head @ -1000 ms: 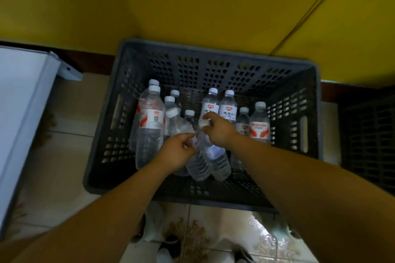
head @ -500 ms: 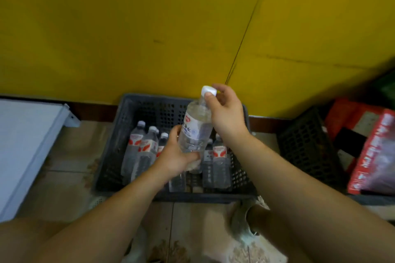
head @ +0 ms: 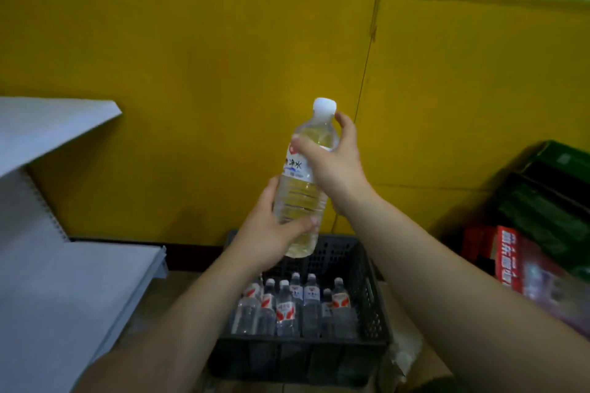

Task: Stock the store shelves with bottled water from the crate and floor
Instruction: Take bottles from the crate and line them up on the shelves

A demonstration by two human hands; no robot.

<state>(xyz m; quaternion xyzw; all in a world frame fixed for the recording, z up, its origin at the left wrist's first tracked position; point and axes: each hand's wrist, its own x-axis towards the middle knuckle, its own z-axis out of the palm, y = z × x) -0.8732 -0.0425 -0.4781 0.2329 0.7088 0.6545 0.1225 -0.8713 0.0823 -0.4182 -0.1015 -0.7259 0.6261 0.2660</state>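
I hold one clear water bottle (head: pixel 300 198) with a white cap and a white label upright in front of the yellow wall. My left hand (head: pixel 271 233) grips its lower body from the left. My right hand (head: pixel 332 159) grips its shoulder and label just below the cap. Below them stands the dark grey slotted crate (head: pixel 376 290) on the floor, with several more bottles (head: pixel 287 309) upright inside, most with red and white labels.
White metal shelves stand on the left, an upper board (head: pixel 48 124) and a lower board (head: pixel 79 290). On the right a dark green crate (head: pixel 549 201) sits above red cartons (head: pixel 523 258). A thin cable (head: pixel 367 64) runs down the yellow wall.
Both hands have lifted the bottle out of the crate and raised it high in front of the wall. My view has tilted up, and the crate now sits low in the frame.
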